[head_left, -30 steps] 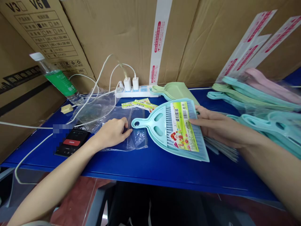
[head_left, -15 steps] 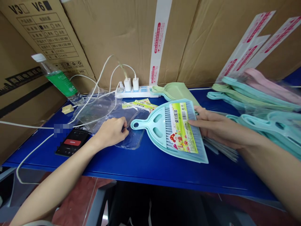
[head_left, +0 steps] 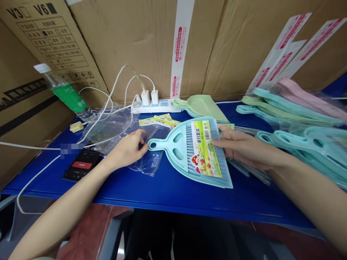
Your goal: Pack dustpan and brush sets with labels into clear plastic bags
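Observation:
My right hand (head_left: 241,146) grips a light blue dustpan-and-brush set (head_left: 173,153) by its wide end, thumb on top of the printed card (head_left: 206,148). The brush lies nested in the dustpan, grey-blue bristles showing beside the card, and the handle points left. At the handle's looped end is my left hand (head_left: 130,148), fingers loosely bent with a gap between thumb and forefinger; whether it touches the loop I cannot tell. Beneath and behind that hand lies a clear plastic bag (head_left: 149,162).
A green dustpan (head_left: 208,106) lies behind the set, near a white power strip (head_left: 162,105) and loose cards (head_left: 157,120). Several wrapped sets (head_left: 303,112) are piled at the right. A phone (head_left: 82,164), cables and a tilted water bottle (head_left: 69,97) stand left; cardboard boxes line the back.
My left hand has loosened from a curled fist, its thumb and forefinger parting near the handle loop. The dustpan-and-brush set has shifted slightly left in my right hand.

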Action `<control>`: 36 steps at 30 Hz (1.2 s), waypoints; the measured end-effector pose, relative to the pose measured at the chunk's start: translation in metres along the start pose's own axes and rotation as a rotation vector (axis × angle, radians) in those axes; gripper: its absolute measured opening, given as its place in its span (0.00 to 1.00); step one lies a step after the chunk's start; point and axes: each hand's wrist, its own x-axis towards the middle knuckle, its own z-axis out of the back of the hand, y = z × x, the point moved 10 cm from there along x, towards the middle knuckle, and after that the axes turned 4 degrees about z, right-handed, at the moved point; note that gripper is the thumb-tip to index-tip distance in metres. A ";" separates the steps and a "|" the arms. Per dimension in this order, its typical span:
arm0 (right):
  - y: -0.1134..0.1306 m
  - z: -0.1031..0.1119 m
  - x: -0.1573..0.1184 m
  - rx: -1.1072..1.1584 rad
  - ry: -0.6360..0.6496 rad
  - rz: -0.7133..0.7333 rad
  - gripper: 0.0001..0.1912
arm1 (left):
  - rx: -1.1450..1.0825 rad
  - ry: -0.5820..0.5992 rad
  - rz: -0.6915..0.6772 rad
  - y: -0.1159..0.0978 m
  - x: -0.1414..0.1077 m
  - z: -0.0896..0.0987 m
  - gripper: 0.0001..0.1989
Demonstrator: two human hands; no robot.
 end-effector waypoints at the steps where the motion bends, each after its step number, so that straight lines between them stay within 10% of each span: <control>1: 0.000 -0.001 -0.001 0.001 0.003 -0.002 0.26 | -0.005 0.025 -0.009 0.000 0.000 -0.003 0.22; 13: 0.002 0.009 -0.001 -0.015 0.014 0.012 0.17 | 0.056 0.063 -0.162 -0.007 -0.003 -0.005 0.21; 36: 0.008 -0.001 0.003 0.013 0.025 0.080 0.26 | 0.095 -0.094 -0.009 -0.005 -0.005 0.014 0.06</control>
